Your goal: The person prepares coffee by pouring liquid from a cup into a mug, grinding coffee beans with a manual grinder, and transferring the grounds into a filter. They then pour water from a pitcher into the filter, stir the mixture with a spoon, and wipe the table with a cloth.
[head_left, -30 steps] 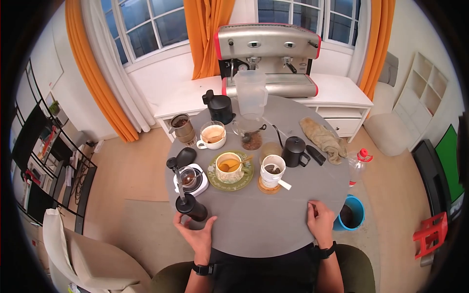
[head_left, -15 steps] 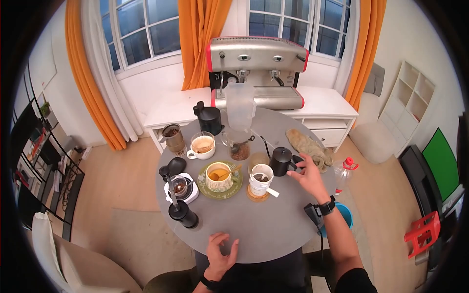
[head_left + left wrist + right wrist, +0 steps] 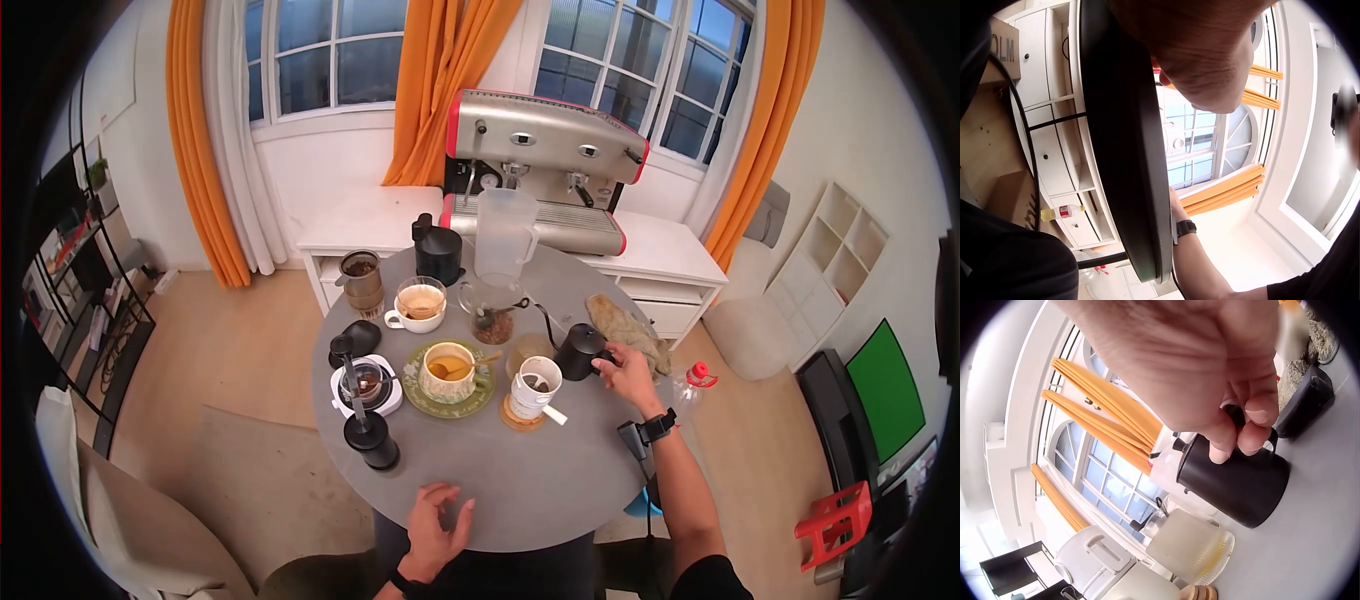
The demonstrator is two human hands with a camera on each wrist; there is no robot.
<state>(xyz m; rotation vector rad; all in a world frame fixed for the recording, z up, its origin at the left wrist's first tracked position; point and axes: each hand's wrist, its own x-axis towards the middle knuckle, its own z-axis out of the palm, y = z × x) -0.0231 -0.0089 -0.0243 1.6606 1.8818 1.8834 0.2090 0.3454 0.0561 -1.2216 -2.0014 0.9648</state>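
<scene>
My right hand [image 3: 630,377] grips the handle of the black gooseneck kettle [image 3: 580,352] at the right of the round table. In the right wrist view the fingers [image 3: 1250,434] curl round the handle, and the kettle [image 3: 1232,481] looks slightly tilted in the head view. Left of it stand a glass [image 3: 527,352] and a white cup [image 3: 532,388] with dark contents on a wooden coaster [image 3: 522,418]. My left hand [image 3: 436,530] rests at the table's front edge with fingers loosely bent, holding nothing.
On the table [image 3: 500,490] stand a black hand grinder [image 3: 371,441], a white scale [image 3: 383,398], a patterned cup [image 3: 447,378] on a green plate, a jug [image 3: 503,235] and a cloth [image 3: 625,330]. An espresso machine [image 3: 545,165] stands behind; a bottle [image 3: 692,385] is beyond the right edge.
My right hand has moved from the table's front right to the kettle and taken its handle. My left hand has left the grinder's side for the front edge. The head view has shifted.
</scene>
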